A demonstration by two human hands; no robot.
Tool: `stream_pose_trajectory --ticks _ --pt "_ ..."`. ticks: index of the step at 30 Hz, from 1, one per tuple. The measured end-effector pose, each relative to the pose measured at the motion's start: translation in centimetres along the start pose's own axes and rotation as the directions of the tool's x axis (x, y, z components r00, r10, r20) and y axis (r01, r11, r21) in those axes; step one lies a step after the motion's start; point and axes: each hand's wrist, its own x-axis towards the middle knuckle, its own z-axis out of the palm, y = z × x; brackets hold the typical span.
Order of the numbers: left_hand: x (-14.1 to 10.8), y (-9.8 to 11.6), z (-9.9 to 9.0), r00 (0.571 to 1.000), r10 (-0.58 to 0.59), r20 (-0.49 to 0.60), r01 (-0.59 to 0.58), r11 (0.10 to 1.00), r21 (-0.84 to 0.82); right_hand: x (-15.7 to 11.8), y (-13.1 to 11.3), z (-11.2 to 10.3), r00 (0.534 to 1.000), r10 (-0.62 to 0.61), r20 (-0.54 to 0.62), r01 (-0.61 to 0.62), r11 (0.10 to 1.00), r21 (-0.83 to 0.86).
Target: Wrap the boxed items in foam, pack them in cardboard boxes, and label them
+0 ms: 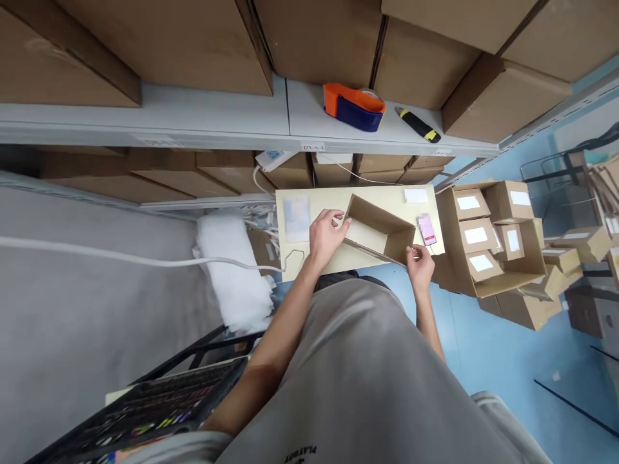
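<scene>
An open-topped cardboard box [382,216] sits at a slant on the pale yellow table [316,256] in front of me, its inside bare. The thumb and fingers of my left hand [327,237] close on its left end wall. At the near right corner, my right hand [420,265] pinches the box's edge. A phone [427,230] with a pink screen lies just right of the box. Behind it is a white slip [416,195], and a clear plastic sheet [296,219] lies to the left of my left hand.
A tape dispenser [354,106] and a black-and-yellow utility knife [418,124] lie on the shelf [207,113] above. On the right, a large carton [457,258] holds several labelled boxes. White wrapping material [235,270] stands left, crossed by a cable [145,259].
</scene>
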Motion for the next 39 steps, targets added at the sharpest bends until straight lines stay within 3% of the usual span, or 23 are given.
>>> stream_pose_trajectory --ticks 6,11,14,22,28,35,39 --pt "1.1 -1.0 -1.0 0.999 0.003 -0.053 0.000 0.999 0.047 0.9 -2.2 0.8 0.985 -0.131 -0.110 0.109 0.977 -0.185" --pt "0.0 -1.6 -2.6 0.995 0.048 -0.086 -0.045 0.998 0.032 2.6 -3.9 1.8 0.968 -0.238 -0.082 0.211 0.945 -0.249" --pt "-0.9 -1.4 -2.7 0.990 0.052 -0.134 -0.049 0.998 0.027 4.2 -4.8 2.7 0.951 -0.308 -0.026 0.291 0.920 -0.261" --pt "-1.2 -0.2 -0.3 0.978 -0.060 -0.198 0.080 0.992 0.095 8.0 -5.6 4.7 0.870 -0.444 0.215 0.488 0.837 -0.247" --pt "-1.4 2.1 2.5 0.985 -0.103 -0.136 0.126 0.977 0.171 9.7 -4.7 5.0 0.815 -0.449 0.366 0.532 0.830 -0.168" --pt "-1.1 2.7 4.3 0.984 -0.141 -0.111 0.160 0.968 0.192 10.7 -3.4 5.2 0.648 -0.527 0.550 0.636 0.771 -0.010" --pt "-0.3 2.3 4.4 0.978 -0.168 -0.126 0.192 0.957 0.216 11.4 -3.2 6.0 0.684 -0.491 0.539 0.628 0.772 -0.093"
